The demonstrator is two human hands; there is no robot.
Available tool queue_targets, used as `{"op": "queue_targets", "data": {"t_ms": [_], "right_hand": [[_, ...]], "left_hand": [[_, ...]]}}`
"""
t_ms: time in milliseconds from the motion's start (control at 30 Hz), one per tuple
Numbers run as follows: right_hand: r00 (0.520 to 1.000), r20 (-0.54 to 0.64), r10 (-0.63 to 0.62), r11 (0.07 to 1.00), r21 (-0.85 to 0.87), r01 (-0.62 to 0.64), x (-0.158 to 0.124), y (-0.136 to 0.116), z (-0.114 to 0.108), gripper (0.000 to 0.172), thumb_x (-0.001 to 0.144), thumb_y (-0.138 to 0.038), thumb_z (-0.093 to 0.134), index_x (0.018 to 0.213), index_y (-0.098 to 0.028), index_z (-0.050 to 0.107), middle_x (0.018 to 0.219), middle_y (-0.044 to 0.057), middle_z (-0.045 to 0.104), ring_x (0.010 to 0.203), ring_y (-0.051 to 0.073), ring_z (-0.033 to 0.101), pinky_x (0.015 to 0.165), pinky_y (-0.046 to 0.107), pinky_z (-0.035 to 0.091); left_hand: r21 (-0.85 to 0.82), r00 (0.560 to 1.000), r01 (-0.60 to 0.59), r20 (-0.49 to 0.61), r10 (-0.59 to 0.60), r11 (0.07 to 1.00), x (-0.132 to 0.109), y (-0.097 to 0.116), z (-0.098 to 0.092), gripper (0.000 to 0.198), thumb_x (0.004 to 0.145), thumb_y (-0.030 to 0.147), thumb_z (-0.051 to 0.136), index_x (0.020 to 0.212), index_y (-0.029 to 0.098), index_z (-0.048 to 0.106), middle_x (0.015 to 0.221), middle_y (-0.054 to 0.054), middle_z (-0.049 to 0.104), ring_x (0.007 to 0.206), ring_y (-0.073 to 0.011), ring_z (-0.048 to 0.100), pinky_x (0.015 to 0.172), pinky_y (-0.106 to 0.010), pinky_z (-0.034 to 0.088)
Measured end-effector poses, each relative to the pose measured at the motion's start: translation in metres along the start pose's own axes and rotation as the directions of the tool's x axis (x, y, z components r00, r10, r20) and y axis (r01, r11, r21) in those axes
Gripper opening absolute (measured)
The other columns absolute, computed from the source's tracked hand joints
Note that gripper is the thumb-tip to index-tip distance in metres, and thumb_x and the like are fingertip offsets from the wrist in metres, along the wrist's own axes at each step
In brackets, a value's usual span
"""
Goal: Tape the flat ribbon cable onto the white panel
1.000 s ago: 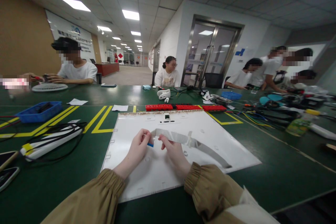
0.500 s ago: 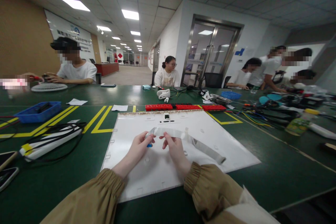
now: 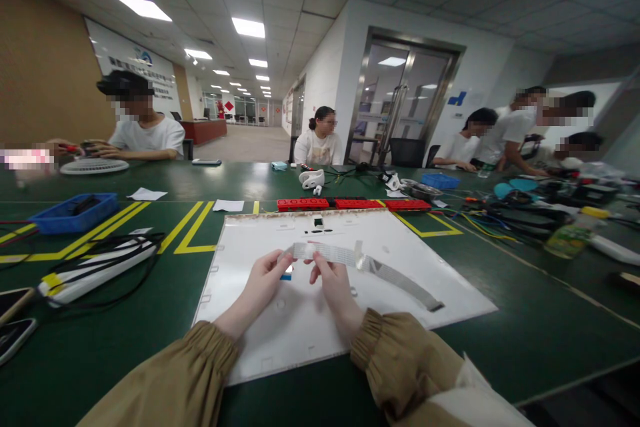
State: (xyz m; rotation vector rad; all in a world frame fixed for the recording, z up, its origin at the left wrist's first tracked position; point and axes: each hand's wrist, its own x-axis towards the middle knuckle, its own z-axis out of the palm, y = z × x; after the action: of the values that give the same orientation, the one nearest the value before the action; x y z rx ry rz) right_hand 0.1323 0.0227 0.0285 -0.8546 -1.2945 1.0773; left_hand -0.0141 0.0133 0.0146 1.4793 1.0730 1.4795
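A grey flat ribbon cable [image 3: 395, 279] stretches between my hands and trails off to the right, ending in a dark connector. My left hand [image 3: 267, 277] pinches its left part, and a small blue tab [image 3: 287, 276] pokes out under those fingers. My right hand [image 3: 331, 280] is closed on the cable a little farther along, thumb on top. A pale strip of tape stands across the cable to the right of that hand. Beneath both hands lies a large white panel [image 3: 260, 347] with small slots near its far edge.
Red plastic strips [image 3: 303, 204] line the panel's far edge. On the left are a white power strip [image 3: 100, 270] with black cord and a blue tray [image 3: 75, 213]. A bottle [image 3: 570, 235] and tangled wires [image 3: 483, 223] lie right. Other people sit around the green table [image 3: 165, 340].
The trailing end of the ribbon cable has swung outward to the right and straightened somewhat. Both hands stay nearly in place, still holding the cable; the blue tab shows more.
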Motion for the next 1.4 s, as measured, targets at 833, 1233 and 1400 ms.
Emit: {"op": "queue_targets", "data": {"t_ms": [833,1233,1400], "right_hand": [[0.997,-0.074,-0.033,0.998,-0.057,0.029,-0.001,-0.005,-0.003,0.051,0.074,-0.048,0.053,0.108,-0.010,0.060,0.056,-0.001,0.053,0.045,0.009,0.040,0.045,0.022,0.038],[0.984,-0.165,-0.067,0.994,-0.091,0.052,-0.001,-0.008,-0.004,0.048,0.076,-0.040,0.051,0.114,-0.009,0.057,0.046,-0.006,0.042,0.045,0.009,0.037,0.045,0.021,0.033],[0.983,-0.176,-0.058,0.994,-0.097,0.041,-0.002,-0.012,-0.004,0.043,0.076,-0.036,0.049,0.110,-0.011,0.058,0.046,-0.006,0.041,0.046,0.010,0.038,0.046,0.021,0.034]], "left_hand": [[0.047,0.996,0.076,-0.048,-0.074,0.996,0.002,-0.015,-0.004,0.049,0.077,0.060,0.052,0.060,0.014,0.059,0.044,0.006,0.028,0.043,-0.0075,0.026,0.042,-0.019,0.018],[-0.135,0.979,0.188,-0.058,-0.197,0.973,0.000,-0.007,-0.002,0.054,0.070,0.064,0.057,0.060,0.011,0.062,0.046,0.000,0.048,0.040,-0.0064,0.036,0.039,-0.018,0.024],[-0.281,0.973,0.220,-0.006,-0.231,0.934,0.000,-0.002,-0.002,0.052,0.074,0.061,0.052,0.060,0.012,0.064,0.057,-0.006,0.060,0.051,-0.0135,0.051,0.047,-0.023,0.038]]}}
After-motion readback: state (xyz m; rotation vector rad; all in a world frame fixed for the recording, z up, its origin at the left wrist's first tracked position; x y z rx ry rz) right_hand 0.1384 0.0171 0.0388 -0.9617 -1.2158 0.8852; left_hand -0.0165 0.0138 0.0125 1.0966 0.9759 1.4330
